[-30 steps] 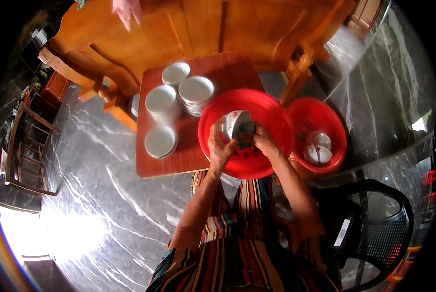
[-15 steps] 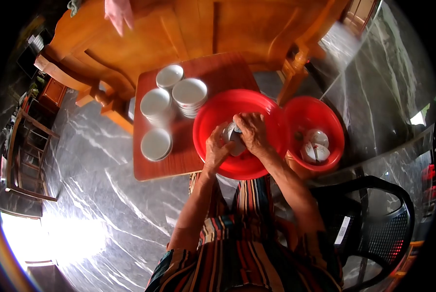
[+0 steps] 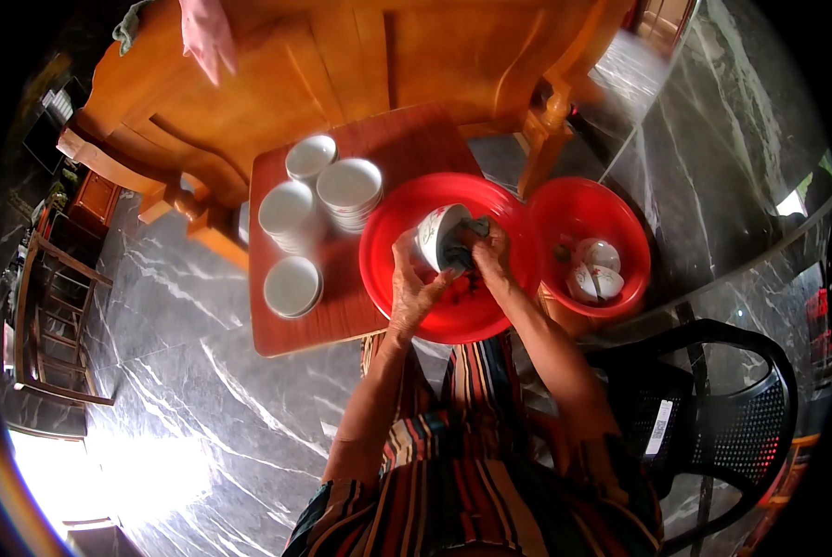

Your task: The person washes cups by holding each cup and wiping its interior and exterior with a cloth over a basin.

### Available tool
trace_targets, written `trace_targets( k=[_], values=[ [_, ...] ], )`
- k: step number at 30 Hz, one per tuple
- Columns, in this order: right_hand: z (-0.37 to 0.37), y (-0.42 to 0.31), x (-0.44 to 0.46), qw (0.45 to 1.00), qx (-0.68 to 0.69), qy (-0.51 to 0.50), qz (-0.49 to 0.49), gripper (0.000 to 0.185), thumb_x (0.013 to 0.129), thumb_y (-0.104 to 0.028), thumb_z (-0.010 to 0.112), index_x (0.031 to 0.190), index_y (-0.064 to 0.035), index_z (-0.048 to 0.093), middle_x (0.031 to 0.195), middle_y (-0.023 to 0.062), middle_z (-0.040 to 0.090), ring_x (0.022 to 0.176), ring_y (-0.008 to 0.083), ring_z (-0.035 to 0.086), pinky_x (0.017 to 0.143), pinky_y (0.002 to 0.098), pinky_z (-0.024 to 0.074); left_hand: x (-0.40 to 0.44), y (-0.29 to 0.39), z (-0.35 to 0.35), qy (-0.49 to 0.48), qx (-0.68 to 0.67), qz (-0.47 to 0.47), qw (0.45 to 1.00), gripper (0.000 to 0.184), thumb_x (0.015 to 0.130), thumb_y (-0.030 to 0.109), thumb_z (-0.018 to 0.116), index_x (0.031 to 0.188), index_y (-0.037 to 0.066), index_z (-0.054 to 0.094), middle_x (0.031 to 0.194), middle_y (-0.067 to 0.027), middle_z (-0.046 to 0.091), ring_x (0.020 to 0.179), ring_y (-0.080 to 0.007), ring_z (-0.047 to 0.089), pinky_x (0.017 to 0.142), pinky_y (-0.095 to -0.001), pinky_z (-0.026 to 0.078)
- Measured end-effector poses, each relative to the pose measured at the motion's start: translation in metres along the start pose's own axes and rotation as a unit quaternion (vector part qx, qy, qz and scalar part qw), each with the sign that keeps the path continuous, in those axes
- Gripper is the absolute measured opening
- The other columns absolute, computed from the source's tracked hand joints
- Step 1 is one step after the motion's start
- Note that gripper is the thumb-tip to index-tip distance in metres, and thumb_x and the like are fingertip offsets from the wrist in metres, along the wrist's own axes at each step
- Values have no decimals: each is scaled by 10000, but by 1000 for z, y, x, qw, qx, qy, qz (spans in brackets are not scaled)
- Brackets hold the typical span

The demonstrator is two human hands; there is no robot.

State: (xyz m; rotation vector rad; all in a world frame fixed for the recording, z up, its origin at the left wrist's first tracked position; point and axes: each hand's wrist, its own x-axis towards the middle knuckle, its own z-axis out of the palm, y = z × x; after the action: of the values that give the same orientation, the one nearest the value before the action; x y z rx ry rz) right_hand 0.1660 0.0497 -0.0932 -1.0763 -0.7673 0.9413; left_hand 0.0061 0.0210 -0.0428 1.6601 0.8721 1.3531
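Observation:
Over the wide red basin, my left hand grips a white bowl with a small red pattern, tilted so its opening faces right. Bunched in my right hand is a dark cloth, pressed at the bowl's inside and rim. Stacks of white bowls stand on the red-brown table to the left of the basin: a front stack, a middle stack, a taller one and a back one.
To the right, a second red basin holds several white bowls. The wooden table sits against a wooden bench, where a pink glove hangs. A black chair stands at right.
The bowl has turned so its opening faces right, and the dark cloth now shows at it. My right hand has shifted right and slightly down. The whole view has shifted slightly.

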Motion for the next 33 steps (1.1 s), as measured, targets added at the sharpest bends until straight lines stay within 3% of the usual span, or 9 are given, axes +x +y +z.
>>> trace_targets(
  k=[6, 10, 12, 13, 15, 16, 20, 25, 33],
  values=[
    [-4, 8, 4, 998, -57, -31, 12, 124, 747, -26, 653, 790, -62, 542, 738, -10, 574, 639, 95, 548, 580, 237, 475, 0, 8, -5, 26, 51, -40, 998, 715, 666, 200, 766, 1258, 18, 408, 1113, -151, 538, 1021, -244, 547, 826, -349, 477],
    [-4, 13, 7, 992, -107, -49, -36, 158, 740, -23, 659, 816, -52, 524, 739, 5, 573, 643, 103, 547, 578, 245, 470, 3, -14, -11, 28, 51, 5, 998, 666, 630, 163, 754, 1217, 8, 483, 1062, -169, 572, 1014, -258, 553, 848, -357, 458],
    [-5, 8, 5, 944, -299, -31, -133, 210, 715, -9, 661, 855, -35, 507, 737, 39, 562, 659, 115, 546, 582, 253, 458, 2, -14, -12, 26, 47, 15, 998, 661, 617, 156, 750, 1210, 9, 497, 1050, -176, 578, 1004, -267, 556, 854, -360, 450],
    [-5, 3, 3, 944, -299, -31, -133, 210, 715, -9, 661, 855, -35, 507, 737, 39, 562, 659, 115, 546, 582, 253, 458, 1, -11, -13, 12, 40, 3, 999, 653, 616, 162, 748, 1204, 10, 510, 1051, -181, 577, 988, -278, 561, 856, -365, 447],
    [-4, -8, 2, 889, -358, -80, -273, 265, 669, 4, 653, 890, -26, 508, 755, 95, 566, 685, 189, 574, 620, 302, 461, 2, -10, -14, 0, 32, -7, 999, 645, 614, 169, 746, 1198, 11, 522, 1053, -187, 577, 971, -290, 565, 858, -370, 443],
    [-3, -14, 1, 889, -358, -81, -274, 265, 669, 4, 653, 890, -26, 508, 755, 95, 566, 685, 189, 574, 620, 302, 461, 2, -12, -13, -12, 46, -16, 999, 633, 619, 174, 747, 1191, 10, 532, 1045, -189, 579, 958, -291, 568, 850, -367, 447],
    [3, -27, -3, 790, -414, -127, -434, 365, 628, -18, 645, 975, -35, 535, 817, 135, 587, 744, 310, 580, 661, 375, 457, 1, -22, -12, -14, 55, -30, 998, 587, 649, 208, 749, 1163, 3, 551, 1019, -193, 590, 937, -292, 584, 822, -357, 466],
    [28, -58, -22, 728, -434, -167, -503, 407, 638, -67, 660, 1031, -63, 556, 933, 121, 594, 846, 298, 572, 732, 388, 437, -1, -12, -10, 21, 35, -67, 997, 545, 675, 207, 740, 1134, 7, 526, 966, -180, 619, 879, -268, 619, 770, -338, 493],
    [0, 0, -2, 792, -417, -100, -434, 358, 635, -28, 677, 969, -52, 551, 837, 89, 594, 807, 255, 595, 717, 375, 448, -4, -31, -7, 40, 29, -25, 998, 491, 677, 100, 697, 1112, -4, 494, 943, -158, 624, 860, -227, 615, 735, -315, 495]
  ],
)
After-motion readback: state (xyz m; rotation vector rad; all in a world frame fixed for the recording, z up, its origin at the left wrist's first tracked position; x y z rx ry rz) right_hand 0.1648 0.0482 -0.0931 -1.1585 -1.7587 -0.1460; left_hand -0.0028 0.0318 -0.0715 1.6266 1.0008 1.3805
